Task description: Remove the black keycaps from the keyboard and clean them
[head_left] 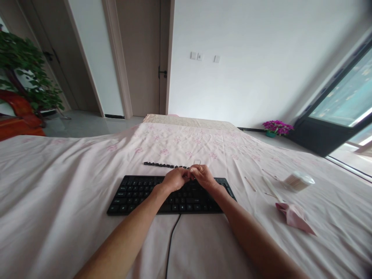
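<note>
Keycap puller (197, 162) pinched between fingers (194, 170), above keyboard (139, 193)

Two bare forearms, entering from 6 o'clock; no sleeves, watch or rings visible; bare left hand (174, 179) and right hand (205, 176), no gloves.

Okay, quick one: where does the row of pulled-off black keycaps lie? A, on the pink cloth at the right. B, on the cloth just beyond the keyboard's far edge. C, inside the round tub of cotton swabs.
B: the row of keycaps lies on the tablecloth just beyond the keyboard, left of both hands.
</note>
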`<state>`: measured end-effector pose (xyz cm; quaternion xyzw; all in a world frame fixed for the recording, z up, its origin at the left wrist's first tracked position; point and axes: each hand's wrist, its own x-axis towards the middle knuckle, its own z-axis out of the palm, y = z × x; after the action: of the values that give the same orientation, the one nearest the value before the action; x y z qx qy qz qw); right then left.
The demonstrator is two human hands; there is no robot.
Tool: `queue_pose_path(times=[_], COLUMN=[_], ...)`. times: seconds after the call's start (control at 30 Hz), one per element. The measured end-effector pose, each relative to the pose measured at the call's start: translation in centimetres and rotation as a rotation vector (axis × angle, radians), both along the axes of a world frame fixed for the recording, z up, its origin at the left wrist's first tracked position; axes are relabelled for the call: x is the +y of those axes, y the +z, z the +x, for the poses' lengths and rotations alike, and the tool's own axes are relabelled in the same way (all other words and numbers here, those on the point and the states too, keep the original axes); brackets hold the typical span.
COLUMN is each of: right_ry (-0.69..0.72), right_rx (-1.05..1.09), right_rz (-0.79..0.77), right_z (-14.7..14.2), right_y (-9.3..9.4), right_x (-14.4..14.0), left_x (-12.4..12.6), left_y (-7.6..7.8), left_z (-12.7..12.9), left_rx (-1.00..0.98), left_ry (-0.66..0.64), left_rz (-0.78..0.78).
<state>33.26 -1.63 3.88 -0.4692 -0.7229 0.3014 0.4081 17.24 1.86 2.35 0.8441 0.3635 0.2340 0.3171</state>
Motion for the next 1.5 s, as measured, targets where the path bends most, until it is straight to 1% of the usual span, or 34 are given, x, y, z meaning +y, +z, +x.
queue_pose_path(times=[0.1, 0.17, 0.23, 0.33, 0.43, 0.53, 0.6, 0.7, 0.77, 0.83, 0.9, 0.97, 1.07, 1.13, 1.2, 1.3, 1.4, 1.47, 1.5], right_ry=[0.003, 0.022, 0.009, -0.058, -0.135, -0.208, -0.227, -0.220, -0.233, -0.275, -0.326, -0.345, -0.302, -0.271, -0.276, -0.320, -0.385, -0.440, -0.463], right_rx=[0.081, 0.053, 0.038, 0.046, 0.049, 0.161, 0.249, 0.277, 0.245, 0.145, -0.037, -0.230, -0.420, -0.509, -0.575, -0.619, -0.633, -0.660, -0.686], right_rz=[-0.008, 0.008, 0.033, 0.060, 0.089, 0.123, 0.145, 0.201, 0.248, 0.313, 0.377, 0.401, 0.335, 0.268, 0.213, 0.142, 0.043, -0.039, -0.080], right_z=[0.2, 0.1, 0.0, -0.1, -0.2, -0.3, -0.5, -0.8, -0.9, -0.9, -0.7, -0.5, -0.1, -0.1, -0.1, -0.1, 0.5, 1.3, 1.8], right_y=[-0.1, -0.2, -0.3, -0.5, -0.6, -0.5, -0.4, 0.0, 0.4, 1.1, 1.9, 2.6, 3.0, 2.9, 2.7, 2.3, 2.1, 2.0, 1.9], right_x=[0.2, 0.2, 0.1, -0.1, -0.3, -0.6, -0.8, -1.2, -1.6, -1.8, -1.9, -1.7, -1.1, -0.8, -0.7, -0.6, 0.0, 0.7, 1.1], left_x=[0.4, 0.5, 0.4, 0.0, -0.6, -0.9, -1.0, -1.0, -0.9, -0.8, -0.5, -0.1, 0.2, 0.2, 0.2, 0.1, 0.2, 0.3, 0.4], left_y=[0.2, 0.2, 0.1, 0.0, 0.1, 0.2, 0.3, 0.1, 0.0, -0.3, -0.5, -0.7, -0.7, -0.6, -0.5, -0.5, -0.4, 0.2, 0.8], left_z=[0.4, 0.8, 1.1, 1.4, 1.4, 1.3, 1.2, 1.2, 1.2, 1.2, 1.1, 1.0, 0.8, 0.7, 0.6, 0.6, 0.6, 0.4, 0.1], left_rx=[-0.017, 0.024, 0.052, 0.013, -0.034, -0.085, -0.125, -0.190, -0.252, -0.349, -0.458, -0.541, -0.627, -0.678, -0.710, -0.704, -0.693, -0.716, -0.737], left_ry=[-0.065, -0.034, 0.025, 0.068, 0.055, -0.001, -0.036, -0.026, -0.005, 0.032, 0.106, 0.188, 0.259, 0.279, 0.288, 0.285, 0.290, 0.310, 0.315], left_rz=[-0.083, -0.097, -0.051, 0.043, 0.097, 0.118, 0.119, 0.103, 0.076, 0.008, -0.089, -0.157, -0.190, -0.205, -0.214, -0.220, -0.208, -0.177, -0.154])
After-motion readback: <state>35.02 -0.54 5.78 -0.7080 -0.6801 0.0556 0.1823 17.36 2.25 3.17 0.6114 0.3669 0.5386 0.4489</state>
